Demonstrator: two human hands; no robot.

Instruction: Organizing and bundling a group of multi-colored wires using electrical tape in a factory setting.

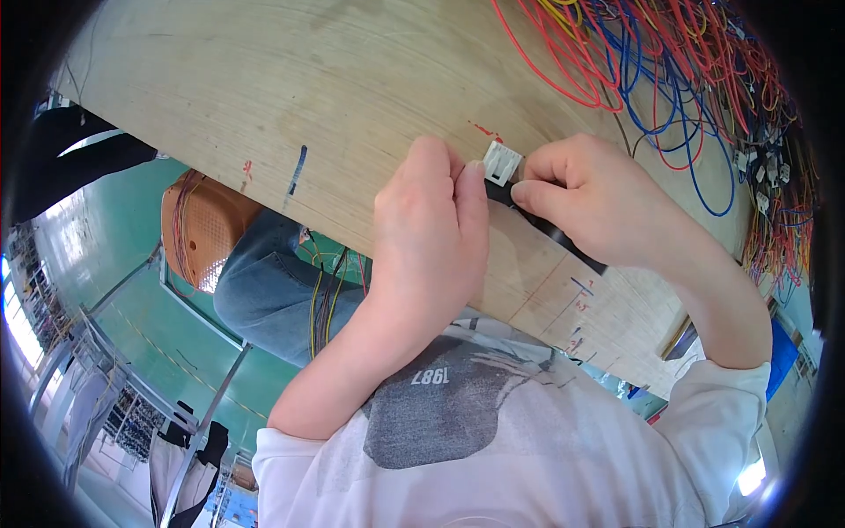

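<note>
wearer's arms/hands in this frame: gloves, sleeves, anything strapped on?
No gloves: the left hand and right hand are bare, with no rings, watch or straps showing. Both forearms are uncovered. Short white T-shirt sleeves end near the elbows; the shirt has a grey print on the chest.

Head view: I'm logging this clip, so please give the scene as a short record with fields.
surface: wooden board
left hand: fingers pinch the white connector
right hand: grips the black taped bundle that runs from the connector
far right: loose red, blue and yellow wires on the board
below the board: orange basket, green floor
</note>
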